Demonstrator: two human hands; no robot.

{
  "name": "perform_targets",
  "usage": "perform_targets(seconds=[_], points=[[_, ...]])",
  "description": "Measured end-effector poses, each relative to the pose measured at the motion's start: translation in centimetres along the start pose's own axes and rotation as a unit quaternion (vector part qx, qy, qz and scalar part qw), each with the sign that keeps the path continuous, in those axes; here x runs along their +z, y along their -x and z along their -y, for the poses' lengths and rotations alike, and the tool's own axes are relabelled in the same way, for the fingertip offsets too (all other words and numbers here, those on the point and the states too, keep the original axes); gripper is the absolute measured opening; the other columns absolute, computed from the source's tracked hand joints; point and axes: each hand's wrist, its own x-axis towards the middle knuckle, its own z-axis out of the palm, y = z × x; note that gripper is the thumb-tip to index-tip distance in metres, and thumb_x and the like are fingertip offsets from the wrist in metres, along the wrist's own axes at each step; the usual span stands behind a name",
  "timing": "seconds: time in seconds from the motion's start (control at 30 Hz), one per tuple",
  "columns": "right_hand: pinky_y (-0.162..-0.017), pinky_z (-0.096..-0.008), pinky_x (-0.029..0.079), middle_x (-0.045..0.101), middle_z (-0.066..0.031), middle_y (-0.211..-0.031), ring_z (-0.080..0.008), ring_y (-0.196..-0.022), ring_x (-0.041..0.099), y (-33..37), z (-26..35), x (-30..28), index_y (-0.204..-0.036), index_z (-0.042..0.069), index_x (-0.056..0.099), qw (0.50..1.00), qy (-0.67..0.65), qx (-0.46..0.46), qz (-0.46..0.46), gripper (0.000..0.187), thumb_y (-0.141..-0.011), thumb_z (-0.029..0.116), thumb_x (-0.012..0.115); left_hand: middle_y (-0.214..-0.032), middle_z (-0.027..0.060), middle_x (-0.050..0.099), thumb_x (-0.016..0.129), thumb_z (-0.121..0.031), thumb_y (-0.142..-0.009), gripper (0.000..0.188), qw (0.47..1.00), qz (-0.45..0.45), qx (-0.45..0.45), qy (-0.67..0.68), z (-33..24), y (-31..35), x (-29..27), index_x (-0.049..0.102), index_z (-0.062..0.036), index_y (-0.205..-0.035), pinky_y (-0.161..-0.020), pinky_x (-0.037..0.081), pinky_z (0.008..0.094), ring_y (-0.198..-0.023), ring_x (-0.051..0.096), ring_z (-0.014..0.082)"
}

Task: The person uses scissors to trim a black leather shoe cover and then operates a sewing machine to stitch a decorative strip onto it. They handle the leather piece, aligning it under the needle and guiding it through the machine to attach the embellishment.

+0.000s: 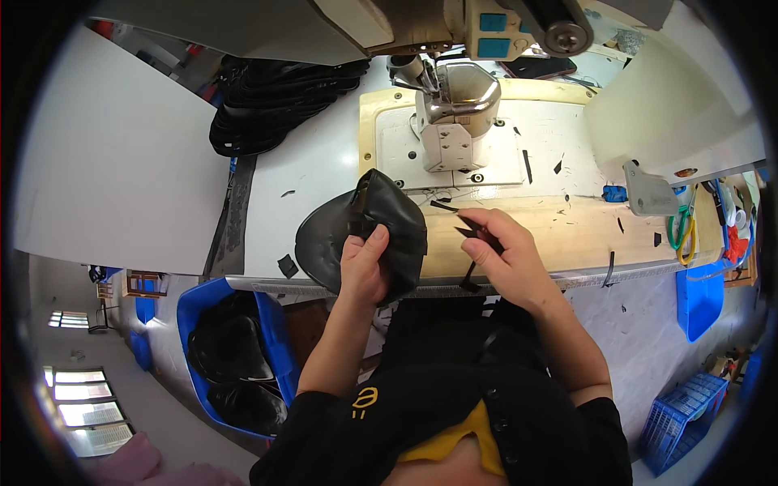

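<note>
My left hand [364, 263] is closed on a black leather piece [399, 215], curved like a shoe upper, with the thumb on top and the other fingers mostly hidden by it. The leather stands up in a fold on its right and spreads out flatter to the left, over the table's front edge. To its right, my right hand [506, 255] is closed around small black thread snips [468, 231]. Their pointed blades stick out toward the leather and are a short way apart from it. Much of the snips' handle is hidden in my palm.
A post-bed sewing machine [458, 113] stands just beyond my hands. Black scraps [528, 166] are strewn over the tabletop [300, 174]. Stacked black leather pieces [271, 105] lie back left; a blue bin [209, 304] holds more below. Coloured-handled scissors [682, 231] hang at right.
</note>
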Motion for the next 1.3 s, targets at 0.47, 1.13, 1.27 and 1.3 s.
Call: perform_targets(seconds=[0.47,1.13,1.27,1.3], points=[[-0.054,-0.0362,0.044,0.053,-0.0088,-0.071,-0.0278,-0.060,0.054,-1.0,1.7,2.4,-0.105,0.007,0.064,0.974,0.181,-0.136,-0.014,0.029,-0.077,0.014,0.071,-0.107,0.0155,0.064,0.048,-0.012,-0.095,0.030,0.999,-0.038,-0.016,0.006,-0.6,0.5,-0.1,0.052,0.0047,-0.119,-0.086,0.053,0.0368,-0.095,0.065,0.0247],[-0.060,-0.0198,0.039,0.053,-0.0007,-0.086,-0.0044,-0.070,0.045,-2.3,2.4,7.8,-0.103,0.001,0.055,0.965,-0.260,-0.022,0.027,0.019,-0.085,-0.005,0.056,-0.126,0.0101,0.053,0.074,-0.007,-0.072,0.031,0.558,-0.037,0.463,-0.688,-3.8,1.7,2.7,0.069,-0.0153,-0.102,-0.098,0.035,0.0423,-0.122,0.040,0.0336],[-0.059,-0.0225,0.040,0.054,-0.0084,-0.090,-0.0133,-0.067,0.049,-2.7,2.4,7.8,-0.105,-0.001,0.055,0.978,-0.117,-0.173,0.006,0.025,-0.081,-0.008,0.054,-0.104,0.0103,0.062,0.071,-0.001,-0.073,0.023,0.533,0.015,0.444,-0.720,-6.4,2.1,2.9,0.068,-0.0072,-0.095,-0.083,0.044,0.0367,-0.098,0.056,0.0277],[-0.059,-0.0229,0.040,0.053,-0.0089,-0.090,-0.0140,-0.067,0.049,-2.5,2.4,8.1,-0.105,-0.001,0.055,0.978,-0.100,-0.182,0.005,0.026,-0.080,-0.008,0.055,-0.099,0.0098,0.062,0.071,-0.001,-0.073,0.021,0.549,0.033,0.442,-0.709,-6.6,2.0,2.8,0.068,-0.0062,-0.093,-0.078,0.046,0.0350,-0.092,0.058,0.0264]])
